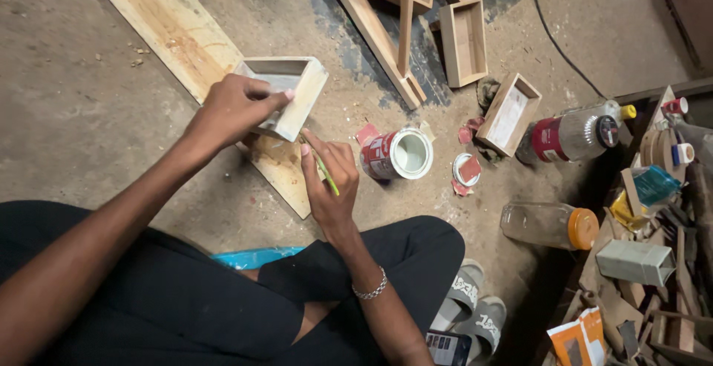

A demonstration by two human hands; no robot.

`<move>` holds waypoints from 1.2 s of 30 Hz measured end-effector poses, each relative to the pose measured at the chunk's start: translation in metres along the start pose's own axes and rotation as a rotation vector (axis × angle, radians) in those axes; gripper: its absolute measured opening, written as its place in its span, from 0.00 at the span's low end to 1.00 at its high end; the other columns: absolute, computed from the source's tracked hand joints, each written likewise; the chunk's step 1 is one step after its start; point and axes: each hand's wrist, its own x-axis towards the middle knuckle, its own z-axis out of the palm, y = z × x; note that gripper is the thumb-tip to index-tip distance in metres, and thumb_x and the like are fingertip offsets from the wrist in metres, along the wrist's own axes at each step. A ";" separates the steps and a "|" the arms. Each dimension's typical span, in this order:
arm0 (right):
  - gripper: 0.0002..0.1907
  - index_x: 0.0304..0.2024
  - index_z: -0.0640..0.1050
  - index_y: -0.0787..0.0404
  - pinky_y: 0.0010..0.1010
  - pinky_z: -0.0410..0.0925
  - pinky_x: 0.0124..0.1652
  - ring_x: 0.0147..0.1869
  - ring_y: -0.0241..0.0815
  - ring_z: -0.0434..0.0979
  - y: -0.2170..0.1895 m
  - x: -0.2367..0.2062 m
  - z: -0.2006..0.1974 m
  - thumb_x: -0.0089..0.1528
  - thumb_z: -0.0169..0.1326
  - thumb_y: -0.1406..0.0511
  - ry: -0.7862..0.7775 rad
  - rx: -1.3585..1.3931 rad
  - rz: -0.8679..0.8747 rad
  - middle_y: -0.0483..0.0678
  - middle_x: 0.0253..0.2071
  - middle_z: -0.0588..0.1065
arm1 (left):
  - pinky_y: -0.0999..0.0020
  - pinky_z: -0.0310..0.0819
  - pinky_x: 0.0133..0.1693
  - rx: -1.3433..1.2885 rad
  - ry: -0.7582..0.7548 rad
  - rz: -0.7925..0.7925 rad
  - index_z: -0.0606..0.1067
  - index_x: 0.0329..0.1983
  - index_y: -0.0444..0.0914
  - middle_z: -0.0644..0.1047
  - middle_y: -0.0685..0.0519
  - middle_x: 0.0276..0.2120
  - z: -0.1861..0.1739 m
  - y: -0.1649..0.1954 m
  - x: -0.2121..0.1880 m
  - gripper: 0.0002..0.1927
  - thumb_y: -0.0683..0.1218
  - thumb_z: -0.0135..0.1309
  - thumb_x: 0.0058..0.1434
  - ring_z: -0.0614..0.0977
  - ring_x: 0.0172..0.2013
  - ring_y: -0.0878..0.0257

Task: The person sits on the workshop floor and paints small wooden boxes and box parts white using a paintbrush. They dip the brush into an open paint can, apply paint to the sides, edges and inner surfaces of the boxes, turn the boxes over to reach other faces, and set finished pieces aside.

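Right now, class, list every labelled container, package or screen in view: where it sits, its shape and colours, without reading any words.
Open can: floor, beside the right hand; round, red-and-white label, pale inside.
Labelled bottle: lying at right; clear, red label, yellow cap.
Plastic jar: lying below it; clear, orange lid.
Carton: bottom right; orange and white.
Phone screen: bottom edge; lit.

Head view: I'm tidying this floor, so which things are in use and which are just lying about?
In use: small wooden box in left hand; green-handled brush in right hand; open tin; plank underneath.

Lying about: tin lid, two plastic bottles, other wooden boxes, sandals.
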 end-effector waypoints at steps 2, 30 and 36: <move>0.14 0.54 0.80 0.64 0.35 0.70 0.49 0.46 0.47 0.77 0.002 0.000 0.000 0.66 0.58 0.72 -0.004 -0.010 -0.027 0.54 0.43 0.81 | 0.65 0.72 0.25 -0.063 -0.017 -0.035 0.85 0.38 0.38 0.79 0.49 0.18 0.004 0.004 0.004 0.19 0.58 0.59 0.59 0.78 0.18 0.64; 0.15 0.53 0.81 0.66 0.35 0.71 0.44 0.42 0.49 0.76 0.005 0.003 -0.001 0.62 0.60 0.73 0.069 -0.138 -0.091 0.53 0.40 0.81 | 0.74 0.73 0.43 -0.494 0.059 0.138 0.77 0.51 0.29 0.81 0.52 0.39 -0.022 -0.038 -0.027 0.12 0.41 0.52 0.69 0.81 0.40 0.69; 0.15 0.53 0.81 0.64 0.34 0.71 0.43 0.41 0.47 0.77 0.009 0.002 0.000 0.62 0.60 0.73 0.069 -0.156 -0.068 0.52 0.37 0.81 | 0.73 0.73 0.41 -0.390 0.122 0.133 0.78 0.49 0.27 0.81 0.51 0.37 -0.014 -0.039 -0.028 0.12 0.41 0.53 0.69 0.80 0.38 0.68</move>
